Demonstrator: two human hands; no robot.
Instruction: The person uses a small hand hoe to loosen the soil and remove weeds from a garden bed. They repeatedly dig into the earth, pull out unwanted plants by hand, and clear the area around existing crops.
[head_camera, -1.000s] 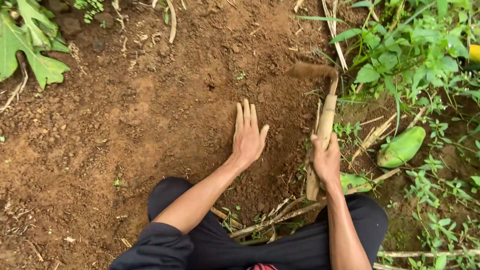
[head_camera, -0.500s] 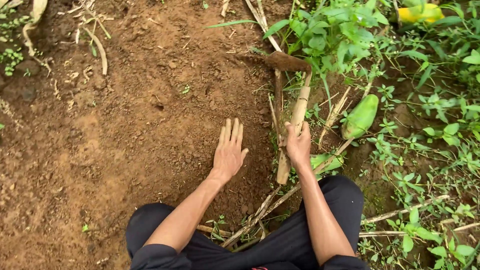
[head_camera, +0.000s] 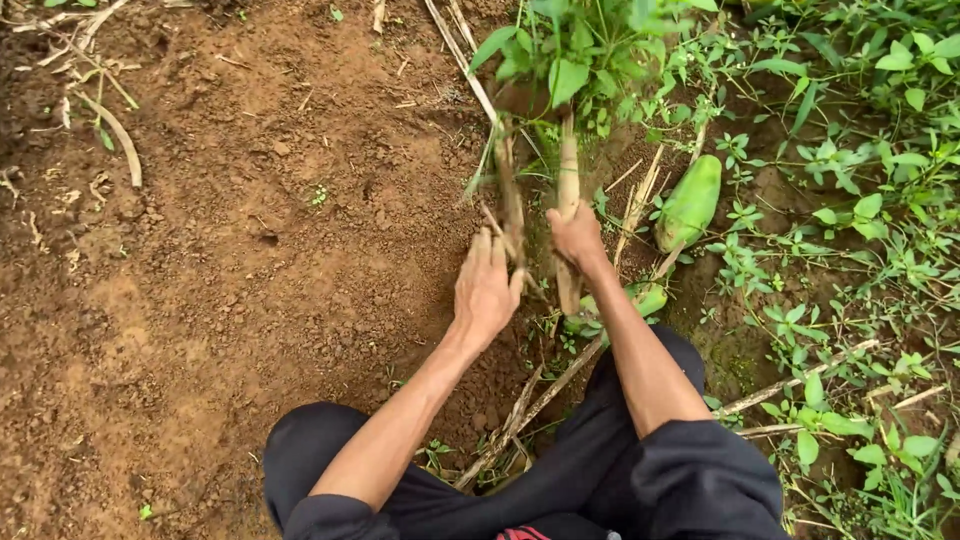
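— What are we wearing?
— Dark, near-black clothes. Our sleeves (head_camera: 690, 470) are pushed up past the elbows, so both forearms are bare.
— And lower down?
— Black trousers (head_camera: 330, 450) cover our knees, the cloth plain and lightly creased. A small patch of red shows at the bottom edge.
— Anything on the left hand (head_camera: 487, 290) or right hand (head_camera: 577, 238)?
— Both are bare, and we see soil on the fingers.

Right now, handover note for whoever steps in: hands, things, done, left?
Right hand: closed around the pale wooden handle, which stands roughly upright at the edge of the weeds.
Left hand: open, fingers spread, beside a thin dry stalk; contact unclear.
Things: green oblong fruit lies right of the handle among weeds; bare brown soil to the left.
Done: left patch is bare.
Left: the green weeds on the right stand uncleared.
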